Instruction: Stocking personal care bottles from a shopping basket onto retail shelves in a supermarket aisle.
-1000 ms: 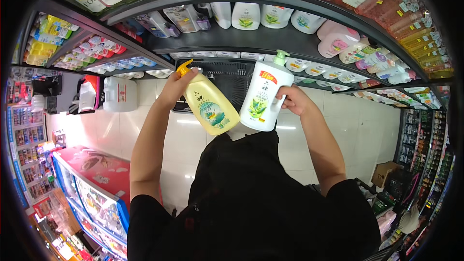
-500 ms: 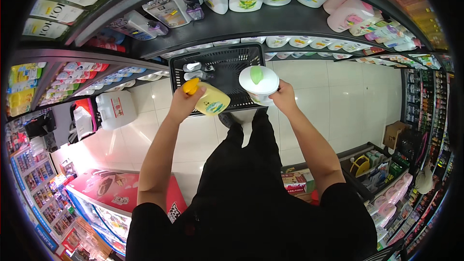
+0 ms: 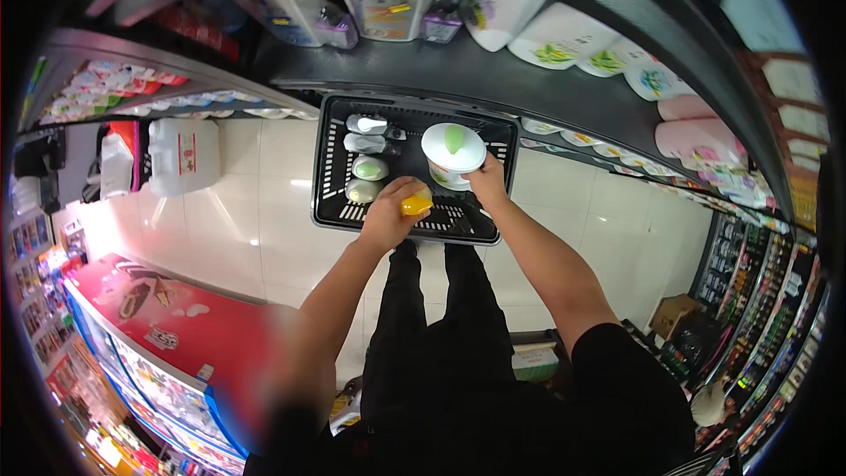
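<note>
A black plastic basket [image 3: 319,189] is in front of me near the foot of the shelves. Above its near part, my left hand [image 3: 392,214] is closed around a yellow pump bottle [image 3: 417,204]; its orange-yellow top shows, while the body is mostly hidden by the hand. Over the basket's right part, my right hand [image 3: 487,182] grips the side of a white bottle [image 3: 453,148] with a light green top. Along the basket's left side lie several bottles, among them a grey-white bottle [image 3: 366,143] and a white bottle with a pale green top [image 3: 370,168].
A dark shelf [image 3: 388,70] with white jugs and pouches runs across the far side. To the left stand a large white canister [image 3: 183,157] and a red-topped chest [image 3: 167,317]. At the right are packed shelves [image 3: 749,273] and a cardboard box [image 3: 674,316].
My left hand has carried the yellow bottle rightward, over the basket, and turned it top-up. The right hand still holds the white bottle. The view has shifted, showing more of the basket.
</note>
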Demonstrator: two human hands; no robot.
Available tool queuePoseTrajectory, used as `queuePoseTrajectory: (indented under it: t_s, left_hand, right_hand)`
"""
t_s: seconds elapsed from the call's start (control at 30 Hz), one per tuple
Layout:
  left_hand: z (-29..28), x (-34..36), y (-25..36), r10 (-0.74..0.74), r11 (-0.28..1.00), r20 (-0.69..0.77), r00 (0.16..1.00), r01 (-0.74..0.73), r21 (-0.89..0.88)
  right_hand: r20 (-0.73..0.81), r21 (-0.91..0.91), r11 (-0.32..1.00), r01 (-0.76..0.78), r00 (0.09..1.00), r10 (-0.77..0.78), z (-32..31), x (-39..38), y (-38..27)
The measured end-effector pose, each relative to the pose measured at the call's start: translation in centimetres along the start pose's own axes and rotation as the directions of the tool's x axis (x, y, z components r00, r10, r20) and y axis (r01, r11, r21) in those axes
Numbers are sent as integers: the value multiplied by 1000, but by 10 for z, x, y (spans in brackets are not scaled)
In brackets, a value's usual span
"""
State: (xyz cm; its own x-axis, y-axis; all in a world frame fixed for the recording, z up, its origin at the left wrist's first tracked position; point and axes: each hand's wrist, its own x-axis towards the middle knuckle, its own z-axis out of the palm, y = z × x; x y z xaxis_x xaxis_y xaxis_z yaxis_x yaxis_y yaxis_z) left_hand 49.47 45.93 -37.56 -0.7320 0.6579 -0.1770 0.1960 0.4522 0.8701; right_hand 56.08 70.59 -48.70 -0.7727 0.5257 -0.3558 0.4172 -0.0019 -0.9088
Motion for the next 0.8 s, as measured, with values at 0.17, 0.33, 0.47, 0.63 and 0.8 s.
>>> queuePoseTrajectory:
  t_s: [0.17,0.33,0.47,0.63,0.8]
  left_hand:
    - [24,-1,-63,-26,997,68,997,21,75]
    - [34,1,-89,-104,989,180,978,83,122]
    - [42,-1,-103,-54,960,226,973,-12,280]
    - [37,6,-96,-127,976,218,968,83,202]
    - [40,-1,-101,-92,970,168,982,51,236]
  right_hand:
    - [17,204,968,-145,989,144,56,13,21]
    - [97,213,966,-145,987,127,75,21,56]
    - [125,120,991,51,990,-67,92,25,77]
    - [237,-8,994,107,966,-102,90,29,90]
    - [124,-247,961,-123,980,157,62,22,97]
